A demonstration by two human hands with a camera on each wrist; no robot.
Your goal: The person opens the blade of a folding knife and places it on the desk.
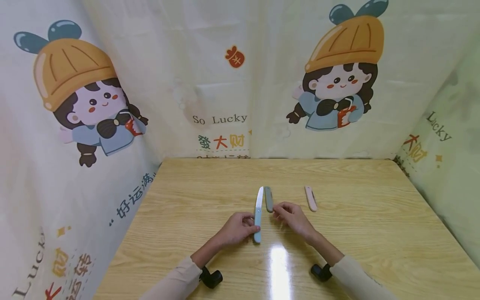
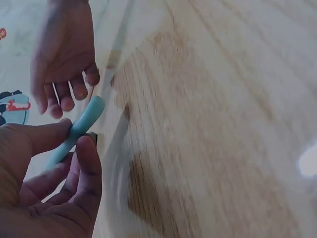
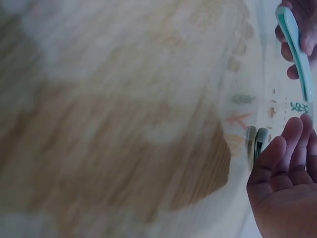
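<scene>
A folding knife (image 1: 258, 216) with a light blue handle stands with its blade unfolded, pointing away from me. My left hand (image 1: 237, 228) pinches its handle between thumb and fingers, as the left wrist view also shows with the blue handle (image 2: 81, 126). Just right of the knife, my right hand (image 1: 294, 218) has loosely bent fingers and holds nothing. Its fingertips are close to a folded grey-green knife (image 1: 268, 199) lying on the table; whether they touch it I cannot tell. In the right wrist view the right hand (image 3: 290, 178) appears palm up.
A folded pink knife (image 1: 310, 198) lies on the wooden table (image 1: 187, 183), to the right of the grey-green one. Printed cloth (image 1: 273, 83) hangs behind the table and along both sides. Light glares off the tabletop near the front.
</scene>
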